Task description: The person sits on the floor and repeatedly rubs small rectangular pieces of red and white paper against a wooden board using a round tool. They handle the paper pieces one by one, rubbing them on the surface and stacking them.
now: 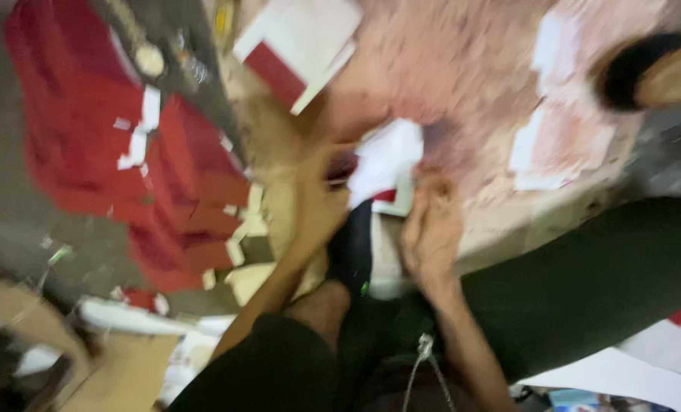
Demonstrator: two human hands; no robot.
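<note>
Head view: both hands, left hand [319,200] and right hand [430,231], meet white paper [386,160] (badly blurred).

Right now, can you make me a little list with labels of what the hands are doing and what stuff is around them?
Picture: very blurred, so details are unsure
Left hand: at the edge of the white paper, seems to touch it; grip cannot be told
Right hand: fingers curled just below the same paper
Work surface: pinkish patterned sheet
To the left: heap of red sheets with white scraps on the grey floor
Top: red and white folded card
Bottom left: brown cardboard
</note>
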